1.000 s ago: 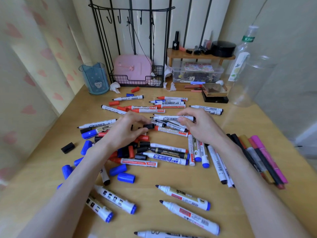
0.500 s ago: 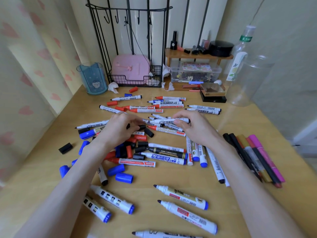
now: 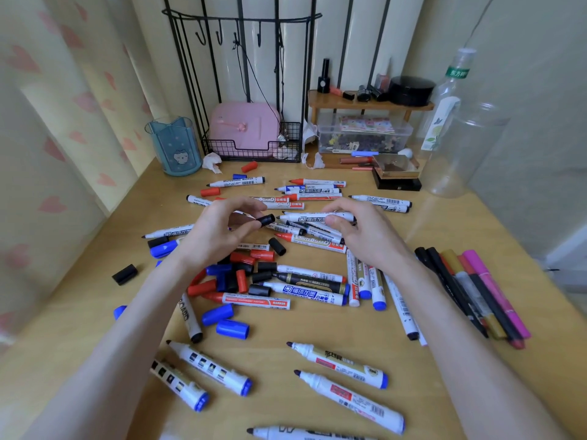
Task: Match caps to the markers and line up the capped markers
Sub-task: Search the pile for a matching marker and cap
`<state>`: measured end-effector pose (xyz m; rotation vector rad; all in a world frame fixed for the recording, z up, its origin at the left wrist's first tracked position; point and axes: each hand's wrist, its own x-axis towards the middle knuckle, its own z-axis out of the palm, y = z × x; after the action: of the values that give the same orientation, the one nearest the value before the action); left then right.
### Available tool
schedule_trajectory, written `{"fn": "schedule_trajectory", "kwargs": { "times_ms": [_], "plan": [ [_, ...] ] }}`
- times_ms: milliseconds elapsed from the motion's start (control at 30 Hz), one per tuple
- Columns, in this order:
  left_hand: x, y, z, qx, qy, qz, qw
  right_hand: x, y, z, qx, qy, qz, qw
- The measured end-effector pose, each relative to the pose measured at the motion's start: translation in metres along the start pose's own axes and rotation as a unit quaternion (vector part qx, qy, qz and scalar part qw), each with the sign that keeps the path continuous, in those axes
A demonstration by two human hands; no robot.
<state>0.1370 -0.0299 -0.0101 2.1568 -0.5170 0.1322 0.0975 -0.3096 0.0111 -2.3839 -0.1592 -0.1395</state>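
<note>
Yellow wooden desk set in a room corner, with a wire rack and clutter along the top of the frame. Uncapped markers and loose caps are spread across the middle.

Your left hand, centre-left, pinches a small black plastic cap between thumb and fingertips. Your right hand, centre-right, grips a white-barrelled whiteboard marker by its rear half, thumb below and fingers curled over. Its black tip points left at the cap. Cap and tip are near, not touching. I cannot tell whether the marker is clear of the heap beneath it.

Step in hand, as I read it: capping this one marker, black matched to black. Next, bring the cap's mouth square onto the tip and push along the barrel until it seats. Then lay the marker beside capped ones. A row of slim black, gold and pink pens lies side by side at the right of the frame. Most of the pile is uncapped, so it is early going.

Half a second back, your left hand sat low among the caps. Now it is raised, the cap clear of the pile and offered to the tip. Your right hand's hold is unchanged.
</note>
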Motion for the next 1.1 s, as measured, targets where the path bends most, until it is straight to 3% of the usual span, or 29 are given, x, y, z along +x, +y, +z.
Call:
{"fn": "schedule_trajectory", "kwargs": {
  "times_ms": [433,833,1100],
  "plan": [
    [-0.001,0.01,0.009,-0.031,-0.011,0.011,0.999,-0.004,-0.008,-0.001,0.023,-0.018,-0.029,0.999],
    [-0.004,0.027,0.01,0.044,-0.002,0.041,0.998,-0.001,-0.006,0.01,0.043,0.032,-0.041,0.998],
    [-0.007,0.028,0.01,0.037,-0.017,0.049,0.998,-0.002,-0.008,0.003,0.03,-0.009,-0.052,0.998]
  ]
}}
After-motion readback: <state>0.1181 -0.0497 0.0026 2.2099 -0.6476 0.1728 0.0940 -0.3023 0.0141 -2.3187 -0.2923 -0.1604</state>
